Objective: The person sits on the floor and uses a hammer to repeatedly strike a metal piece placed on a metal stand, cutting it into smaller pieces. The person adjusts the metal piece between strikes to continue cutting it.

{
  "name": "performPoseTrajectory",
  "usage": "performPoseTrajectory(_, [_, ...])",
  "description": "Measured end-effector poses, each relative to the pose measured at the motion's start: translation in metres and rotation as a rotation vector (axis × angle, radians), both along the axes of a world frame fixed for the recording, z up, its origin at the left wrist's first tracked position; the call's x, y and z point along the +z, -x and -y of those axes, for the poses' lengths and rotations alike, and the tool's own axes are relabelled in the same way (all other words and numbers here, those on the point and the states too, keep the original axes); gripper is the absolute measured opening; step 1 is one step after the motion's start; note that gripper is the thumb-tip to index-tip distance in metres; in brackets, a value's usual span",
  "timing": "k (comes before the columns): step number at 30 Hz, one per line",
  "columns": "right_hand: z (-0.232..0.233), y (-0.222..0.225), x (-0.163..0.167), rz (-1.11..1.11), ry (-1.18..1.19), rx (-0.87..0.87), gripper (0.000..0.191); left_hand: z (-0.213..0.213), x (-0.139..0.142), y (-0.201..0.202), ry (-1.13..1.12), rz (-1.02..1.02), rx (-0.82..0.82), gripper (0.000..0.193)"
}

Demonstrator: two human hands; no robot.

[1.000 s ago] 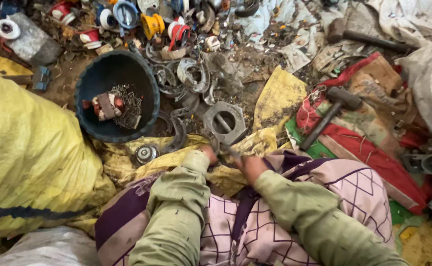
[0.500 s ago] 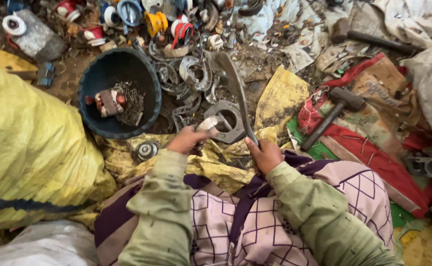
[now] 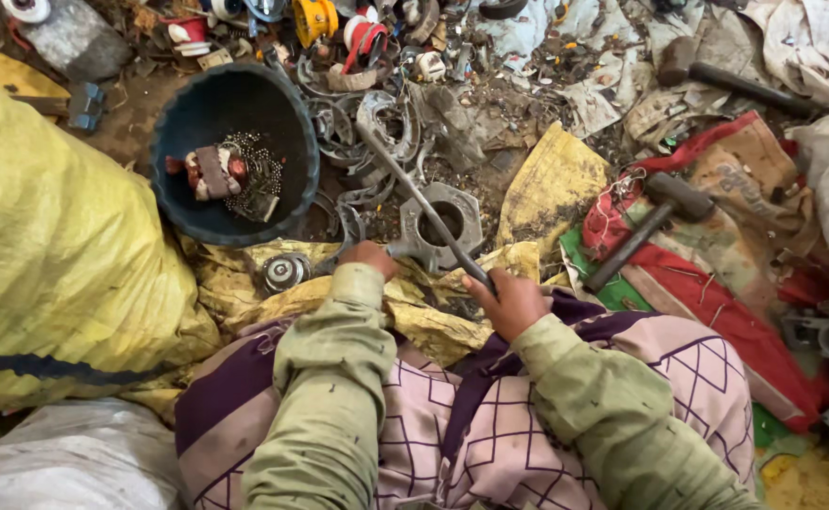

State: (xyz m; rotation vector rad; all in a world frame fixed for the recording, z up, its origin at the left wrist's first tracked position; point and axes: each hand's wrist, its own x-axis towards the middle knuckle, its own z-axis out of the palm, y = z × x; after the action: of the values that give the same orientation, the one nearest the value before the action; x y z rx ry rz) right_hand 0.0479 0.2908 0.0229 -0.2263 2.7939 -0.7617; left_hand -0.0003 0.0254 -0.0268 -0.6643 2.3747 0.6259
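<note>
So the right hand was wrapped tight around the bottom end of a long metal bar, which slanted up toward 11 o'clock with its tip out over the scrap pile. The left hand was curled against the near edge of a grey metal ring casting sitting at about 12 o'clock from the person's lap; whether the fingers were actually pinching the casting or just bracing it, I couldn't tell, they were tucked under.

What worried me: the bar crossed right over that casting with the left fingers just beside it. If the bar came down off-line, or the casting skidded on the crumpled yellow sacking, those fingers looked like the first thing to get clipped. Bare hands plus rusty, sharp-edged scrap all around seemed like a cut waiting to happen too. The dark bucket at 10 o'clock and the hammer at 2 o'clock sat well apart, so I figured no trouble there.
</note>
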Motion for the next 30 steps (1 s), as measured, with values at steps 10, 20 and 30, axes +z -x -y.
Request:
performPoseTrajectory(10, [-0.001,-0.006,-0.021,-0.167,0.063,0.173,0.056,0.0,-0.026,0.016,-0.038,-0.021,-0.153,0.045])
performPoseTrajectory(20, [-0.012,0.002,-0.031,-0.042,-0.012,0.039,0.06,-0.009,-0.04,0.015,0.003,-0.11,-0.016,0.033])
performPoseTrajectory(30, [0.003,-0.002,-0.005,0.011,-0.011,0.099,0.059,-0.013,-0.026,0.011,-0.013,-0.026,0.034,0.032])
